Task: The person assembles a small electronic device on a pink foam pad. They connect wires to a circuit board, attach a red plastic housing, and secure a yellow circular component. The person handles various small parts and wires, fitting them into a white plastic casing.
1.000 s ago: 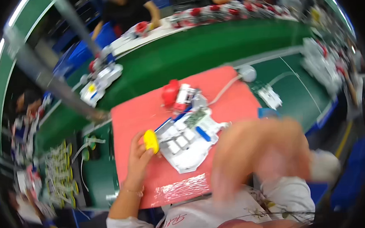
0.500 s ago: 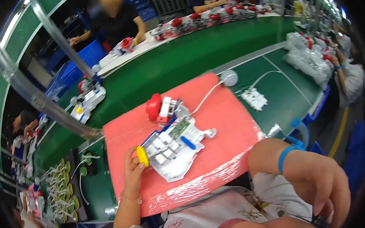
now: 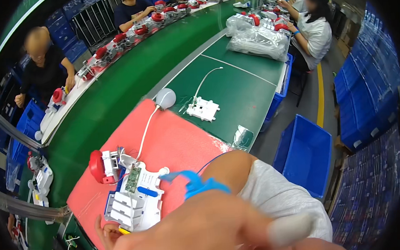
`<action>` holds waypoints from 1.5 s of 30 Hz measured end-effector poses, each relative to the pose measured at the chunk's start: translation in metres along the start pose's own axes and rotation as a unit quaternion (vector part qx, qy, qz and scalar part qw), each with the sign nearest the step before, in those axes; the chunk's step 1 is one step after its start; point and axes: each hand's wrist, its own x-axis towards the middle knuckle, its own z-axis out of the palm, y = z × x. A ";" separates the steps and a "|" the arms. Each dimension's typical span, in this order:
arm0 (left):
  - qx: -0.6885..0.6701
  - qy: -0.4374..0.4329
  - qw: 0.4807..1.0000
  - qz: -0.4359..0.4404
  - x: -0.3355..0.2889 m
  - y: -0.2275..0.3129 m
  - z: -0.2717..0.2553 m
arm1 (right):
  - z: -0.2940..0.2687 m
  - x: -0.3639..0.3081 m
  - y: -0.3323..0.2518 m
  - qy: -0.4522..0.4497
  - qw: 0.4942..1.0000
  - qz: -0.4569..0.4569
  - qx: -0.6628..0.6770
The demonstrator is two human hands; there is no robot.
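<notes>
At the lower left of the pink mat, my left hand point(image 3: 106, 232) has its fingers round a small yellow part point(image 3: 124, 230), mostly hidden. The part sits at the near edge of a white plastic housing point(image 3: 151, 209) with a circuit board, a blue strip and white blocks. A red round piece point(image 3: 97, 167) with white fittings lies against the housing's far left. A cable runs from there to a white ball-shaped piece point(image 3: 165, 98). Large and blurred, my right hand point(image 3: 192, 231) is raised close to the camera; a finger wears a white cover. Its grip is indistinct.
Pink mat point(image 3: 172, 126) lies on the green bench. Beyond it rests a white plate-like part point(image 3: 203, 109) with a cable. Clear bags point(image 3: 256, 41) lie farther off. A blue bin point(image 3: 305, 155) stands at right. Co-workers sit across the line and at far right.
The view has swung to the right, so the mat and housing sit lower left. My right hand has come up and across in front of the camera. My left hand stays by the yellow part.
</notes>
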 end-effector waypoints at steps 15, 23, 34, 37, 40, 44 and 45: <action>0.151 0.204 0.965 0.071 0.042 0.016 0.008 | -0.249 -0.023 -0.012 -0.009 0.586 0.394 -0.708; 0.025 0.045 0.981 -0.186 0.108 0.013 0.024 | -0.275 -0.058 0.010 0.080 0.631 0.559 -0.532; -0.056 -0.094 0.978 -0.179 0.111 -0.003 0.012 | -0.268 -0.047 0.005 0.220 0.701 0.563 -0.379; -0.063 -0.126 0.971 -0.192 0.118 0.005 0.021 | -0.267 -0.048 0.007 0.224 0.721 0.539 -0.373; 0.015 -0.117 0.987 -0.112 0.128 0.013 0.032 | -0.268 -0.046 0.002 0.233 0.744 0.512 -0.360; -0.023 -0.151 0.985 -0.084 0.133 0.005 0.030 | -0.264 -0.038 -0.007 0.216 0.785 0.499 -0.296; -0.062 -0.159 0.980 -0.101 0.128 0.005 0.030 | -0.261 -0.034 -0.009 0.186 0.795 0.515 -0.262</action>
